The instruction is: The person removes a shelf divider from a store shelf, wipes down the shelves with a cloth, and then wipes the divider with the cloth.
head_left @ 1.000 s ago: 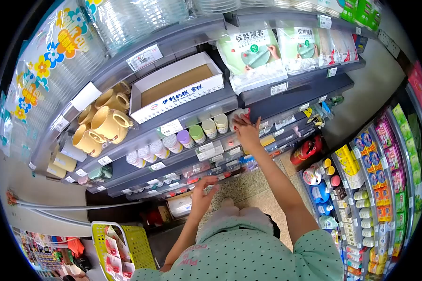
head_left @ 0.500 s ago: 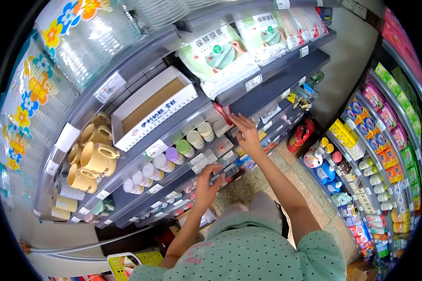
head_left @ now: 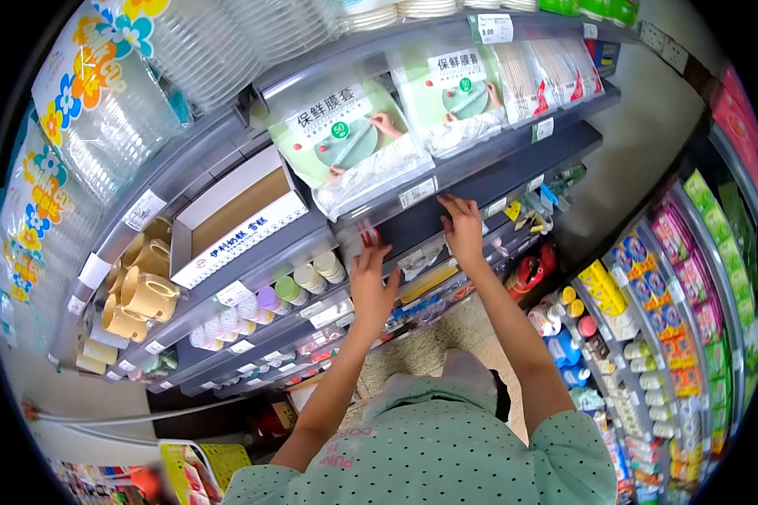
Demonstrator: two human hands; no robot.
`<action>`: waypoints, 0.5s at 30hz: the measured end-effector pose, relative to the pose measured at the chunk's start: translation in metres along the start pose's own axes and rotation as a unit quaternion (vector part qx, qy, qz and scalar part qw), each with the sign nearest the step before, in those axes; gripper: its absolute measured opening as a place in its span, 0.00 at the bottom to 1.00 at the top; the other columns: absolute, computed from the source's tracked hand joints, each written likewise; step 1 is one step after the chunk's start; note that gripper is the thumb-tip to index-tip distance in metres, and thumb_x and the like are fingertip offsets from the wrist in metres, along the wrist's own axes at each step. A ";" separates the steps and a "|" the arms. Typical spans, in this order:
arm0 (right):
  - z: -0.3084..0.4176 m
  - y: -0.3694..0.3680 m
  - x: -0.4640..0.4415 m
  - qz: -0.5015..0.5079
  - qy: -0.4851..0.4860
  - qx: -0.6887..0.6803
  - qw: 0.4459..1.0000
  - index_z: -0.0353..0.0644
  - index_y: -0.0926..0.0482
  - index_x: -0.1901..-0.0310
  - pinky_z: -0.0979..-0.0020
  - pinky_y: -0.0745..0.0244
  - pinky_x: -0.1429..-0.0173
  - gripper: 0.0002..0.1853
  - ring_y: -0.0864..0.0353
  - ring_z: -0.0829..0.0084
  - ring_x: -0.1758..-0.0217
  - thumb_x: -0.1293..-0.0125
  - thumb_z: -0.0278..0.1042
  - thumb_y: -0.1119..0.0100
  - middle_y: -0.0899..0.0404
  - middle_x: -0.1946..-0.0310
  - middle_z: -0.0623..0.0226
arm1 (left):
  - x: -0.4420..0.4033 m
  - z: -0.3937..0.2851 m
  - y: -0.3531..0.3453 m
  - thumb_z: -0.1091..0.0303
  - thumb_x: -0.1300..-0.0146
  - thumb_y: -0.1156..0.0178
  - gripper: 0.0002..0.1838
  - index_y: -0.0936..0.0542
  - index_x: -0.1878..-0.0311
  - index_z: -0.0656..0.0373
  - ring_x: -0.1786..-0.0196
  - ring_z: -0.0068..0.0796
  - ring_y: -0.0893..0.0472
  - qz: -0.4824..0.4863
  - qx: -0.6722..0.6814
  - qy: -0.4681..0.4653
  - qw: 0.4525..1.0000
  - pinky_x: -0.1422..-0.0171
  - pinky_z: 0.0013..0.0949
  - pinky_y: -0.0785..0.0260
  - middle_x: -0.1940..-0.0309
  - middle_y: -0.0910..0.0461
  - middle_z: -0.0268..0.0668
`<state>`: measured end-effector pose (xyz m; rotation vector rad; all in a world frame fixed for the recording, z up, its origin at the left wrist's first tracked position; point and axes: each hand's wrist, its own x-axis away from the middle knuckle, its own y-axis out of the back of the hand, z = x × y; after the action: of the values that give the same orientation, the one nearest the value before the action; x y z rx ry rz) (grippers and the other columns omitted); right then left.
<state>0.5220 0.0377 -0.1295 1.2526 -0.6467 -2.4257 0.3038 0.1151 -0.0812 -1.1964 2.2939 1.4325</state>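
Observation:
My left hand (head_left: 373, 288) is at the front edge of a dark grey shelf (head_left: 514, 178), thumb apart from the fingers. Its fingertips are beside a small red-and-white packet (head_left: 368, 235); whether they touch it I cannot tell. To the right, my right hand (head_left: 463, 231) reaches over the same shelf's edge with fingers stretched and nothing in them. Bags of plastic wrap covers, one nearer (head_left: 341, 143) and one further right (head_left: 453, 97), lie on the level above. Left of my left hand stand several lidded canisters (head_left: 291, 290), white, green and purple.
A white carton (head_left: 257, 244) and beige mugs (head_left: 147, 293) occupy the shelf's left part. Packs of plastic cups (head_left: 114, 109) are at upper left. A red fire extinguisher (head_left: 532, 269) stands at the shelf's end. Another stocked rack (head_left: 678, 337) is on the right, a yellow basket (head_left: 223, 461) below left.
My left hand has moved up to the shelf edge near the red-and-white packet. My right hand has left that packet and is further right on the shelf. The view has shifted.

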 end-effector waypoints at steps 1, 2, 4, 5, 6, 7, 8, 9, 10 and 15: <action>-0.009 -0.004 -0.007 0.012 0.011 0.016 1.000 0.44 0.18 0.44 0.58 0.28 0.37 0.26 0.25 0.55 0.44 0.48 0.19 0.35 0.19 0.43 0.62 | -0.008 0.005 -0.013 0.74 0.44 0.32 0.22 0.19 0.45 0.59 0.51 0.47 0.26 -0.044 -0.049 -0.014 0.998 0.47 0.44 0.33 0.50 0.22 0.42; -0.022 -0.008 -0.013 0.018 0.028 0.037 0.999 0.45 0.17 0.46 0.57 0.29 0.39 0.24 0.26 0.56 0.44 0.47 0.22 0.33 0.19 0.44 0.65 | -0.013 0.008 -0.025 0.72 0.44 0.32 0.23 0.20 0.43 0.58 0.47 0.50 0.28 -0.041 -0.072 0.026 0.996 0.45 0.47 0.34 0.47 0.23 0.43; -0.039 -0.013 -0.025 0.053 0.041 0.068 0.995 0.47 0.17 0.45 0.54 0.29 0.40 0.23 0.27 0.56 0.42 0.46 0.23 0.34 0.20 0.44 0.67 | -0.023 0.011 -0.046 0.70 0.44 0.32 0.24 0.20 0.42 0.58 0.43 0.52 0.29 -0.056 -0.130 0.059 0.988 0.42 0.50 0.36 0.45 0.23 0.43; -0.046 -0.016 -0.031 0.070 0.049 0.084 0.993 0.48 0.17 0.45 0.53 0.30 0.41 0.23 0.28 0.57 0.42 0.46 0.24 0.34 0.20 0.44 0.68 | -0.029 0.013 -0.054 0.70 0.44 0.32 0.24 0.20 0.42 0.58 0.42 0.53 0.30 -0.063 -0.159 0.076 0.982 0.41 0.51 0.37 0.43 0.24 0.43; -0.053 -0.017 -0.037 0.081 0.060 0.090 0.991 0.50 0.17 0.45 0.50 0.32 0.40 0.22 0.28 0.55 0.41 0.44 0.26 0.34 0.20 0.45 0.67 | -0.032 0.018 -0.061 0.70 0.44 0.32 0.24 0.20 0.42 0.58 0.40 0.54 0.31 -0.066 -0.181 0.080 0.978 0.40 0.52 0.38 0.41 0.24 0.43; -0.059 -0.021 -0.042 0.085 0.077 0.095 0.989 0.50 0.17 0.45 0.50 0.32 0.39 0.22 0.28 0.55 0.40 0.43 0.27 0.34 0.19 0.46 0.67 | -0.036 0.023 -0.068 0.69 0.43 0.32 0.24 0.21 0.41 0.57 0.38 0.54 0.32 -0.068 -0.204 0.085 0.973 0.39 0.53 0.39 0.40 0.25 0.43; -0.066 -0.025 -0.046 0.089 0.095 0.100 0.986 0.50 0.17 0.45 0.50 0.33 0.39 0.22 0.28 0.54 0.40 0.43 0.27 0.33 0.19 0.47 0.66 | -0.038 0.028 -0.075 0.69 0.43 0.32 0.24 0.21 0.41 0.57 0.37 0.55 0.32 -0.069 -0.225 0.090 0.968 0.38 0.54 0.40 0.38 0.25 0.43; -0.073 -0.029 -0.050 0.093 0.112 0.106 0.984 0.50 0.17 0.45 0.50 0.33 0.39 0.21 0.29 0.53 0.40 0.43 0.28 0.33 0.18 0.47 0.65 | -0.041 0.032 -0.080 0.69 0.44 0.31 0.24 0.21 0.41 0.56 0.36 0.55 0.33 -0.071 -0.240 0.089 0.964 0.37 0.55 0.41 0.38 0.25 0.43; -0.079 -0.034 -0.053 0.099 0.124 0.100 0.982 0.50 0.16 0.46 0.50 0.34 0.38 0.21 0.29 0.52 0.39 0.42 0.30 0.32 0.17 0.49 0.64 | -0.043 0.036 -0.085 0.69 0.44 0.31 0.25 0.20 0.41 0.56 0.35 0.54 0.33 -0.072 -0.254 0.089 0.960 0.36 0.55 0.42 0.37 0.25 0.43; -0.089 -0.042 -0.057 0.120 0.155 0.091 0.976 0.49 0.16 0.48 0.51 0.34 0.36 0.19 0.29 0.51 0.38 0.43 0.31 0.32 0.17 0.52 0.62 | -0.050 0.047 -0.094 0.69 0.45 0.31 0.24 0.19 0.43 0.55 0.33 0.52 0.32 -0.052 -0.310 0.095 0.944 0.30 0.56 0.46 0.40 0.23 0.44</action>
<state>0.6243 0.0790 -0.1585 1.4879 -0.8841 -1.9584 0.3923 0.1604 -0.1420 -1.6473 1.8873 2.1693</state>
